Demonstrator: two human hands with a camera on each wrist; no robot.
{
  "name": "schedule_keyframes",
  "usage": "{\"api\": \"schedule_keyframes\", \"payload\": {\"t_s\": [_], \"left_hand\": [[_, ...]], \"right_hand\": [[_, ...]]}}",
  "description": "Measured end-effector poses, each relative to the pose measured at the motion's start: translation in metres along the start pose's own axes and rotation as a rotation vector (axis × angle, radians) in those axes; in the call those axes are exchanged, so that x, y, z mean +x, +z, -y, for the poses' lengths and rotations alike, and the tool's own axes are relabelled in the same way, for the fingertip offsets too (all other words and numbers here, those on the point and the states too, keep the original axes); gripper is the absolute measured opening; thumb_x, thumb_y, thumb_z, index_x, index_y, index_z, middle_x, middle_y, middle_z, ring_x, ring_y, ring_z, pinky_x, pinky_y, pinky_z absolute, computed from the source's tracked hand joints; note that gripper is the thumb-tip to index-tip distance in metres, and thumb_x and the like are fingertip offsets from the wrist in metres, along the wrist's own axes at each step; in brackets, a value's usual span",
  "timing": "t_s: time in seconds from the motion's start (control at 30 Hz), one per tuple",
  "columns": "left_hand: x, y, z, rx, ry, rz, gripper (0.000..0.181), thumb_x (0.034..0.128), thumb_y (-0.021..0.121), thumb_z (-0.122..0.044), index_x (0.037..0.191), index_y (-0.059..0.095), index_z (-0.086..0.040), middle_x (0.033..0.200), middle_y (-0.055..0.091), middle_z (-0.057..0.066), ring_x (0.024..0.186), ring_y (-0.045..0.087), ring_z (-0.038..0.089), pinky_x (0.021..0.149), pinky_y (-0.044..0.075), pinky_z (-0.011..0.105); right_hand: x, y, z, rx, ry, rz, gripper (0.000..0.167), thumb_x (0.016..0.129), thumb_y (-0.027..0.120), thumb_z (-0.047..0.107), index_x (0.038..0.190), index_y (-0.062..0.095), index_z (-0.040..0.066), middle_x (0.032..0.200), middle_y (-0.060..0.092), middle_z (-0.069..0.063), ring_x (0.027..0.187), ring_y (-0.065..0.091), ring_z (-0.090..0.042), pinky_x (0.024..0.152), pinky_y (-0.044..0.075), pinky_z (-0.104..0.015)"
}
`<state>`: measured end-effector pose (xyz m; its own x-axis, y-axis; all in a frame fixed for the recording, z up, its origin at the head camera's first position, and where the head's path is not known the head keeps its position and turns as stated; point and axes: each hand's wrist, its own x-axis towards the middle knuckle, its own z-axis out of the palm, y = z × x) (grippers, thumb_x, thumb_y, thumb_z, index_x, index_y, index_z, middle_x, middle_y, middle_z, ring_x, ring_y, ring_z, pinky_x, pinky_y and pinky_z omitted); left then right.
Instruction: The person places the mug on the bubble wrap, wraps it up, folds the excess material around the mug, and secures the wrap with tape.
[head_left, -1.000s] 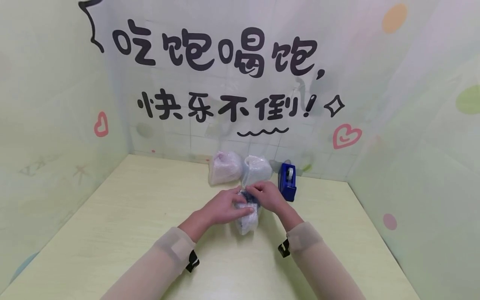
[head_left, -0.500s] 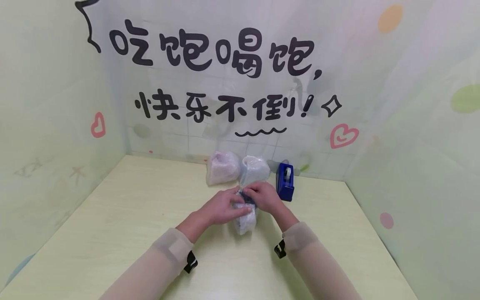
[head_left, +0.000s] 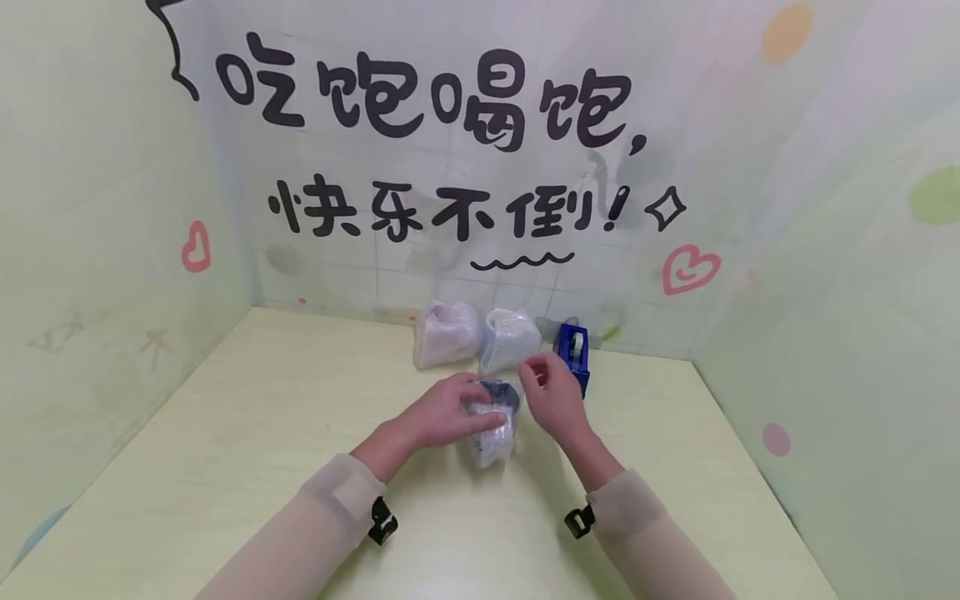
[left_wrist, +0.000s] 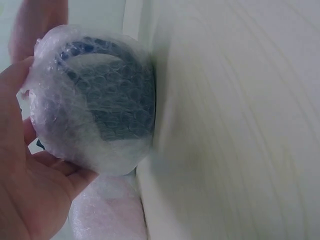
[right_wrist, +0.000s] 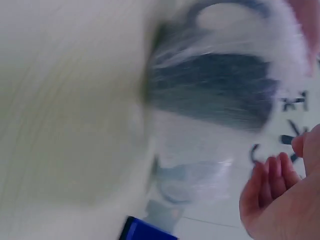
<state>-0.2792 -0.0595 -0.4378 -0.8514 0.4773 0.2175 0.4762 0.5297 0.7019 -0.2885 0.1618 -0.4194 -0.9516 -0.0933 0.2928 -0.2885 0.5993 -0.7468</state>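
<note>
A dark blue mug [left_wrist: 120,95] wrapped in bubble wrap stands on the table; its handle shows through the plastic in both wrist views. My left hand [head_left: 444,410] holds the wrapped mug from the left, with the thumb on the near side and the fingers on the far side. My right hand [head_left: 553,396] is apart from the mug, just to its right, with loosely curled fingers and nothing visible in them. It partly covers the front of a blue tape dispenser [head_left: 574,342] with a white roll.
Behind the mug, two more bubble-wrapped bundles, one pinkish [head_left: 448,335] and one bluish-white [head_left: 512,337], stand side by side near the back wall [head_left: 337,275]. The dispenser is to their right on the pale wooden table [head_left: 247,417]. Printed panels enclose both sides.
My right hand has come off the top of the wrapped mug and moved right, towards the tape dispenser. My left hand has stayed on the mug.
</note>
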Motion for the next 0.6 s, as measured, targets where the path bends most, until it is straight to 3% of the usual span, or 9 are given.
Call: {"api": "schedule_keyframes", "payload": {"t_s": [0.07, 0.13, 0.27, 0.33, 0.47, 0.6], "left_hand": [[0.000, -0.003, 0.000, -0.067, -0.040, 0.006, 0.035, 0.1020, 0.075, -0.044, 0.115, 0.080, -0.013, 0.135, 0.072, 0.010, 0.126, 0.066, 0.028, 0.111, 0.055, 0.051], [0.001, -0.006, 0.003, -0.146, -0.062, -0.013, 0.032, 0.1070, 0.069, -0.040, 0.121, 0.077, -0.013, 0.136, 0.073, 0.010, 0.128, 0.068, 0.031, 0.111, 0.056, 0.052], [0.002, -0.010, 0.009, -0.336, -0.109, -0.063, 0.039, 0.1142, 0.056, -0.030, 0.146, 0.062, -0.008, 0.152, 0.065, 0.022, 0.141, 0.063, 0.043, 0.118, 0.053, 0.058], [0.002, -0.010, 0.011, -0.378, -0.127, -0.061, 0.046, 0.1157, 0.051, -0.026, 0.155, 0.054, -0.003, 0.161, 0.057, 0.025, 0.150, 0.055, 0.045, 0.124, 0.046, 0.061], [0.000, -0.010, 0.015, -0.370, -0.176, -0.017, 0.048, 0.1154, 0.048, -0.023, 0.159, 0.054, -0.003, 0.167, 0.053, 0.020, 0.158, 0.046, 0.043, 0.130, 0.038, 0.061], [-0.003, -0.014, 0.020, -0.334, -0.159, 0.004, 0.046, 0.1131, 0.051, -0.015, 0.156, 0.057, 0.001, 0.162, 0.058, 0.021, 0.154, 0.051, 0.043, 0.127, 0.043, 0.060]], "right_hand": [[-0.014, -0.010, 0.011, 0.146, 0.077, 0.035, 0.031, 0.111, 0.062, 0.030, 0.098, 0.072, 0.004, 0.087, 0.074, -0.009, 0.076, 0.071, -0.024, 0.065, 0.058, -0.034], [-0.028, -0.019, 0.021, 0.263, 0.145, 0.148, 0.037, 0.112, 0.061, 0.031, 0.092, 0.070, 0.001, 0.075, 0.071, -0.006, 0.064, 0.069, -0.020, 0.053, 0.050, -0.029], [-0.054, -0.022, 0.031, 0.326, 0.211, 0.440, 0.042, 0.113, 0.058, 0.033, 0.098, 0.072, -0.003, 0.084, 0.077, -0.008, 0.073, 0.076, -0.018, 0.054, 0.055, -0.029], [-0.063, -0.017, 0.031, 0.290, 0.204, 0.496, 0.039, 0.113, 0.059, 0.033, 0.102, 0.073, -0.002, 0.092, 0.080, -0.009, 0.084, 0.078, -0.018, 0.062, 0.061, -0.032], [-0.073, -0.006, 0.027, 0.212, 0.192, 0.408, 0.033, 0.111, 0.063, 0.033, 0.099, 0.074, 0.003, 0.094, 0.080, -0.007, 0.091, 0.077, -0.018, 0.074, 0.066, -0.035], [-0.072, -0.004, 0.020, 0.117, 0.201, 0.293, 0.029, 0.107, 0.069, 0.035, 0.095, 0.073, 0.009, 0.086, 0.076, -0.001, 0.080, 0.071, -0.017, 0.072, 0.063, -0.031]]}}
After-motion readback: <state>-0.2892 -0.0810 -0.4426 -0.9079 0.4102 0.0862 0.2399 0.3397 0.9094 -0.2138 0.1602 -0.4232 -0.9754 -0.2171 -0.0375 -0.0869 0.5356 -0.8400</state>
